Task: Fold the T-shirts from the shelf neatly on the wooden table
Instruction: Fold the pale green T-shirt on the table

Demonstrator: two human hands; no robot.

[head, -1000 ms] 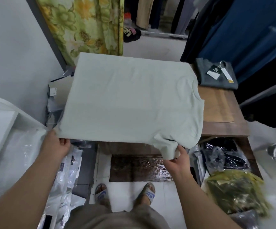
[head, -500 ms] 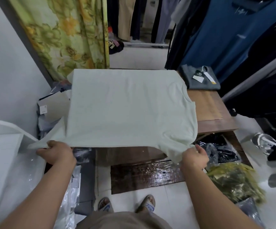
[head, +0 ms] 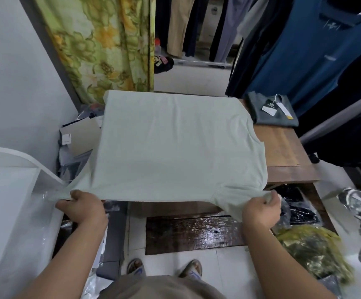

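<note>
Grip: left hand [head: 84, 207], right hand [head: 261, 209] pinch T-shirt [head: 175, 147]; folded shirt [head: 284, 121] (tagged) beside

Two T-shirts are in sight: one pale green T-shirt [head: 175, 147] and one folded dark grey T-shirt [head: 283, 121], the latter carrying two tags, one black tag [head: 269, 107] and one white tag [head: 285, 110]. There is one wooden table [head: 283, 152], one flowered curtain [head: 102, 50], one cardboard box [head: 82, 134] and one yellow-green packet [head: 311, 249] in clear plastic. Two hands show, one left hand [head: 84, 206] and one right hand [head: 261, 210], and two sandals, one left sandal [head: 135, 266] and one right sandal [head: 191, 268].
</note>
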